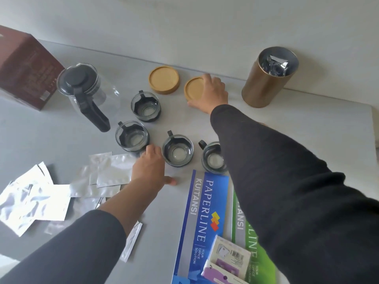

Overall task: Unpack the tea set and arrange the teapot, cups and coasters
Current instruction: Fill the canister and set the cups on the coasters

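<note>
At the upper left of the frame a dark red cardboard box (24,66) stood on the grey surface (297,124), with a clear glass teapot with a black lid and handle (86,93) just right of it. Lower left lay a scatter of silver foil sachets (41,197). Four clear glass cups in black holders sat mid-frame: one upper (146,106), one left (131,136), one central (178,150) and one right (214,158), partly hidden by the right sleeve.

The left hand (150,167) rested on the surface between the left and central cups, fingers relaxed and holding nothing, its fingertips just beside the left cup's base.

Above centre, a round bamboo coaster (164,79) lay flat. Just right of it, a second bamboo coaster (194,89) was pinched in the grip of the right hand (211,93), fingers curled over its far right rim and thumb at its near edge.

Lower centre lay a blue Paperline receipt book (203,218) and a green one (244,232), a small packet (227,261) over them. An open gold cylindrical tin (266,78) holding foil packets stood at upper right.
</note>
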`<action>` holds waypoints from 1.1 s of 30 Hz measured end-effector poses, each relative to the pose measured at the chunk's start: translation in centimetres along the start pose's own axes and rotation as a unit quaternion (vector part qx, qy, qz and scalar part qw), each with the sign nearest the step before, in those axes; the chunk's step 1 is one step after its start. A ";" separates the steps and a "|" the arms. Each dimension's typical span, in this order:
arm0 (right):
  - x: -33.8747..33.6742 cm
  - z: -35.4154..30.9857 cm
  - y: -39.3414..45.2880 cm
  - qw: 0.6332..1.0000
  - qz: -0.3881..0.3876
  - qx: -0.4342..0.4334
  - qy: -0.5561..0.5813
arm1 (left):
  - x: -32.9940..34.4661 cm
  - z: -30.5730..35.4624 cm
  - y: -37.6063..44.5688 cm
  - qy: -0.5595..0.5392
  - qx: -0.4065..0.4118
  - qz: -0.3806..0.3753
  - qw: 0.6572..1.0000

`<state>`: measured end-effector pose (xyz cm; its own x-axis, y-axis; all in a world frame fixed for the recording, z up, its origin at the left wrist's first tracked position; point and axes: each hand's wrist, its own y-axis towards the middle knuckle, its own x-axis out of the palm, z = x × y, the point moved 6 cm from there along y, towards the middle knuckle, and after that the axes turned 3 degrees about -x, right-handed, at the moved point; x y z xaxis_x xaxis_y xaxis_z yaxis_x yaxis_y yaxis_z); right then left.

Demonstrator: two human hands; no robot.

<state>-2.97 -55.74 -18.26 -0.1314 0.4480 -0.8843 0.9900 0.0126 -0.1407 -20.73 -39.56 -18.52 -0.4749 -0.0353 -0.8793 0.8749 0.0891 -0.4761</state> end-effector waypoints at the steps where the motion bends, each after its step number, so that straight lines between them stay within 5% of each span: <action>1: 0.0 0.1 0.1 1.000 0.003 -0.005 -0.002 | 0.0 0.0 0.0 0.002 -0.001 -0.001 1.000; 9: -1.1 0.5 0.3 0.999 0.017 -0.036 0.007 | -0.2 0.2 -0.2 -0.004 0.005 0.000 1.000; 18: -0.6 -1.9 -4.7 0.953 -0.073 -0.257 -0.140 | -0.4 0.3 -0.4 0.002 0.004 -0.001 1.000; 28: 0.1 -1.0 -6.1 0.950 -0.155 -0.220 -0.159 | -0.1 0.2 -0.2 0.009 0.007 0.000 1.000; 33: -2.4 0.9 -8.2 0.986 -0.065 -0.148 -0.028 | 0.1 0.1 -0.1 0.015 0.005 -0.006 1.000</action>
<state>-10.80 -57.75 -15.38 -0.2528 0.3762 -0.8914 0.9353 0.3310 -0.1256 -20.80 -39.66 -18.57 -0.4884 -0.0070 -0.8726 0.8697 0.0785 -0.4874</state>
